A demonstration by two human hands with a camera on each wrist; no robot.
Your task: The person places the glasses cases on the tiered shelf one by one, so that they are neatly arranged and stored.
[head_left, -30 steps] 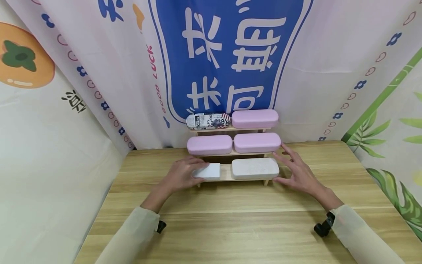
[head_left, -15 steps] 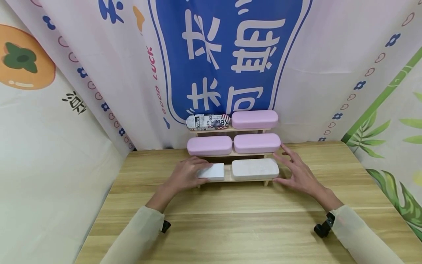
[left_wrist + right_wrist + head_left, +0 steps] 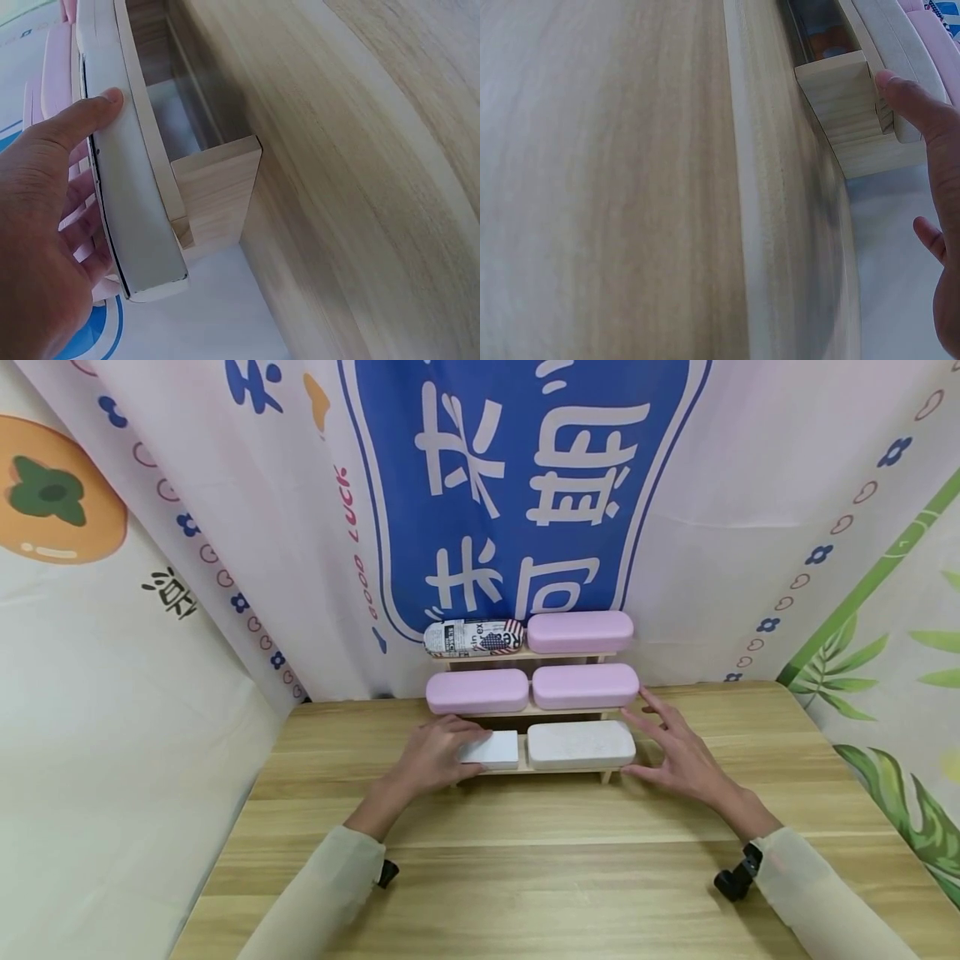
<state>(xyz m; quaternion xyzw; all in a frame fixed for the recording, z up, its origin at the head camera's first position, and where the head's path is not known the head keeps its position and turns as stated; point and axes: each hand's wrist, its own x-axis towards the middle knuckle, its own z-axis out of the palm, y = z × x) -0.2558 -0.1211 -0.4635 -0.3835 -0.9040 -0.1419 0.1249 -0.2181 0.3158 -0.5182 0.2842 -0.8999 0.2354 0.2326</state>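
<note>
My left hand [image 3: 438, 756] grips a white glasses case [image 3: 495, 749] on the lowest tier of a small wooden stepped rack [image 3: 523, 752]. In the left wrist view, the thumb lies on the white case's [image 3: 139, 187] front face, with the fingers behind it. Right of it on that tier sits an off-white glasses case [image 3: 581, 744], with a narrow gap between. My right hand [image 3: 678, 756] is spread at the rack's right end. Its thumb touches the front corner near the off-white case [image 3: 901, 45]; its upper fingertips are close to the right pink glasses case [image 3: 585, 685].
Another pink glasses case [image 3: 477, 691] shares the middle tier. The top tier bears a newsprint-patterned case [image 3: 474, 637] and a pink case [image 3: 580, 631]. The rack stands on a wooden table [image 3: 525, 877], near its back edge, before a printed curtain [image 3: 697, 552].
My left hand has slid the white glasses case to the right along the lowest tier, narrowing the gap to the off-white case. My right hand has stayed in place.
</note>
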